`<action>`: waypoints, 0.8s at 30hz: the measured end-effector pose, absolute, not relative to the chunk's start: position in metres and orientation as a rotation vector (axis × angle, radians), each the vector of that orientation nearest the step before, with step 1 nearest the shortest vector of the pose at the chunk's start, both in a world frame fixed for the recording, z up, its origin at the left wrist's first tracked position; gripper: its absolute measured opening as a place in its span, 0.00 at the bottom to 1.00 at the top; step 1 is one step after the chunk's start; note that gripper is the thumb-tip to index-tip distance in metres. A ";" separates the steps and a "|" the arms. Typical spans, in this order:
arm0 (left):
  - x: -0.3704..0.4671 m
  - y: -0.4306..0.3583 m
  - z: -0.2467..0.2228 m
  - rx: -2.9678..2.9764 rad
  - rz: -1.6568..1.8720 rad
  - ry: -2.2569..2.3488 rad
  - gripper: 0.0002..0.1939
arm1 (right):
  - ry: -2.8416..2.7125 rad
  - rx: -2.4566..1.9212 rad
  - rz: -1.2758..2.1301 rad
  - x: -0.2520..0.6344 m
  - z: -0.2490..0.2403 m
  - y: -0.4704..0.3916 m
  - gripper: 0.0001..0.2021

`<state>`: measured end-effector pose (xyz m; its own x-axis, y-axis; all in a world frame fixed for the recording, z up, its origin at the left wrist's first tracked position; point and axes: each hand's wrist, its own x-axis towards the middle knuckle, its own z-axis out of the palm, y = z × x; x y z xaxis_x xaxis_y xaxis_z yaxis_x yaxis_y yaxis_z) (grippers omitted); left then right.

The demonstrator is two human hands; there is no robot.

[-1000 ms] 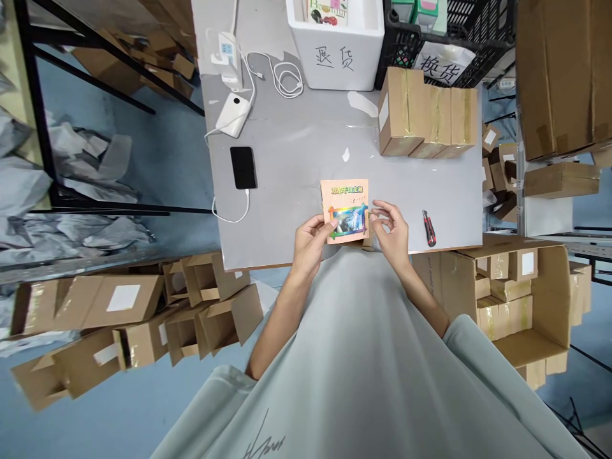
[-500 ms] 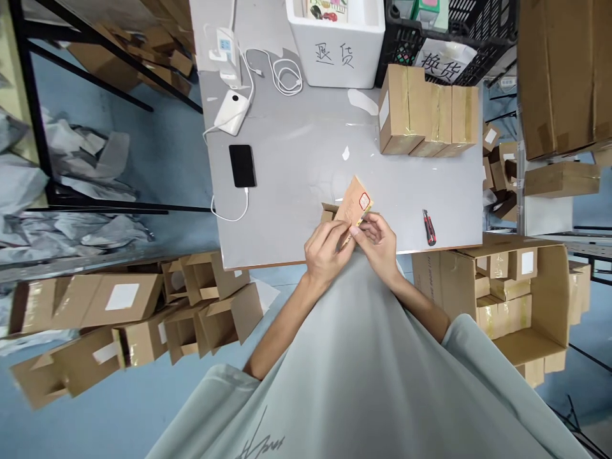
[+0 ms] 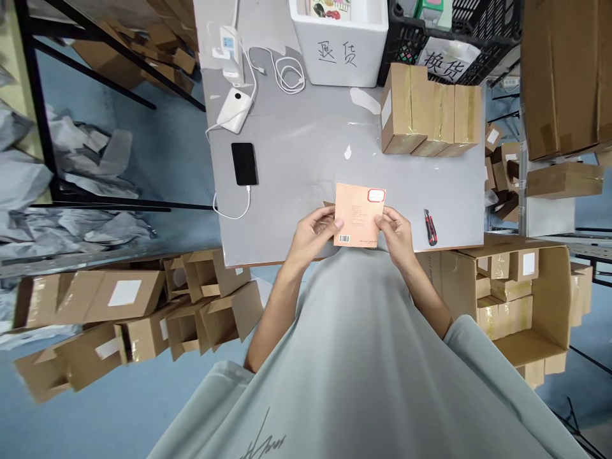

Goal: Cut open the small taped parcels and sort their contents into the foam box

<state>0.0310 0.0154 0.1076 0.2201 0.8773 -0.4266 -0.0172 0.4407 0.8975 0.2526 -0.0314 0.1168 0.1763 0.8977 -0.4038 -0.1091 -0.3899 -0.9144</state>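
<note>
Between both hands is a thin peach-coloured booklet, its printed face turned up toward me. A barcode shows in its lower left corner and a red-framed label in its upper right. My left hand pinches the left edge, thumb on top. My right hand grips the right edge in the same way. Behind the booklet, a bit of brown cardboard peeks out; most of it is hidden. To the right on the grey table lies a red and black utility knife.
Taped cartons stand at the table's back right, before a white bin and a black crate. A phone, a power bank and cables lie left. Open boxes flank the left; a large carton stands right.
The booklet has gone from tilted and partly covered by the fingers to flat and facing me. My hands have moved apart to its two sides.
</note>
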 end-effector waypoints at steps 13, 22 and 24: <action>0.045 0.007 0.106 0.837 0.876 1.259 0.27 | -0.967 -1.642 1.223 0.261 0.093 -0.027 0.30; 0.053 0.002 0.105 1.214 1.096 1.407 0.19 | -1.131 -1.572 1.264 0.226 0.128 -0.036 0.34; 0.058 -0.002 0.108 1.346 1.129 1.384 0.16 | -1.075 -1.536 1.321 0.216 0.130 -0.037 0.38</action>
<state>0.0580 -0.0020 0.1076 -0.0315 0.9995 0.0052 0.2054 0.0014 0.9787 0.2157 -0.0366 0.1304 0.0839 0.9534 -0.2897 0.0893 -0.2967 -0.9508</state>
